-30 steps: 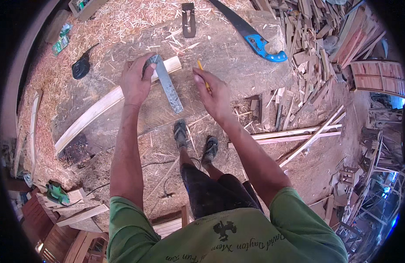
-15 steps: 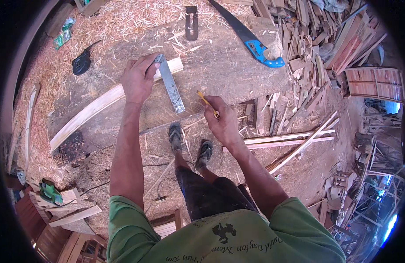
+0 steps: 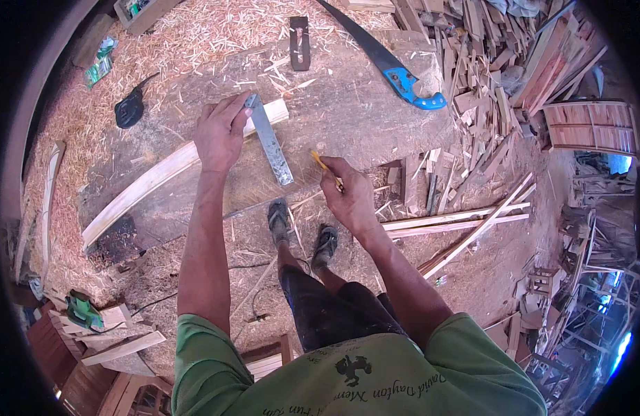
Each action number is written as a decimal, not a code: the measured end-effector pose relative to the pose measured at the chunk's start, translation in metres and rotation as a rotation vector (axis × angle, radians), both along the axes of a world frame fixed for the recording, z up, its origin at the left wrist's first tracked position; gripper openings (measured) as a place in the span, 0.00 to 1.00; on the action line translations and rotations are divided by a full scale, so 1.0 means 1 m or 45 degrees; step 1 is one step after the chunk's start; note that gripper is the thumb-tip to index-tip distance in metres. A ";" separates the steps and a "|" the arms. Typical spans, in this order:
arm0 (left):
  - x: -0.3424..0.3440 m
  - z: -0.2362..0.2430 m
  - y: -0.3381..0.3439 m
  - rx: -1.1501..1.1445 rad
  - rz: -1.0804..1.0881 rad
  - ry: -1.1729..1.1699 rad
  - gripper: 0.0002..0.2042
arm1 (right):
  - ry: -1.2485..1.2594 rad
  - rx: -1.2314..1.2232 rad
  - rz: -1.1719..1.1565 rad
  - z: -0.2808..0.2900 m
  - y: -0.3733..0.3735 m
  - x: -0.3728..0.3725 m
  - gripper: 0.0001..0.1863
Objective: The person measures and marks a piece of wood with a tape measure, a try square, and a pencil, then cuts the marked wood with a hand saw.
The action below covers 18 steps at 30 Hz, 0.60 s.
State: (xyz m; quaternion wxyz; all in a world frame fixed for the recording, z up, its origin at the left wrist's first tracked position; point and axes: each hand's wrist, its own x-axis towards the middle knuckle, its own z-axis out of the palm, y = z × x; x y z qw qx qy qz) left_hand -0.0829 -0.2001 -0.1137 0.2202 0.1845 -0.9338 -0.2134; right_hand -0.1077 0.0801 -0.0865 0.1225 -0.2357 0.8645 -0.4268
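My left hand (image 3: 221,135) is closed on the upper end of a metal try square (image 3: 270,142). The square's worn blade lies across a curved pale wooden strip (image 3: 143,182) near the strip's right end and points down toward me. In my right hand (image 3: 349,197) is a yellow pencil (image 3: 318,159), pinched between thumb and fingers, its tip to the right of the blade and apart from it. The strip rests on a broad, worn wooden board (image 3: 375,132); part of it is hidden under my left hand.
A saw with a blue handle (image 3: 415,90) lies at the board's far right, beside a dark slotted block (image 3: 300,45). A black tape measure-like tool (image 3: 130,107) sits at left. Scrap wood (image 3: 479,104) is heaped at right; long pale sticks (image 3: 458,222) lie on the ground.
The view has shifted slightly. Both hands keep their grips on the try square and the pencil, and the square still lies across the strip.
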 end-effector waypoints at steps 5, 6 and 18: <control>-0.002 0.002 0.004 -0.029 0.013 0.024 0.17 | 0.156 -0.179 0.046 0.001 -0.041 -0.013 0.17; -0.001 0.003 0.003 -0.037 0.007 0.037 0.17 | 0.273 -0.248 0.093 0.002 -0.053 -0.018 0.18; 0.000 0.004 0.002 -0.143 0.020 0.061 0.15 | 0.204 0.469 0.645 0.039 -0.053 -0.045 0.17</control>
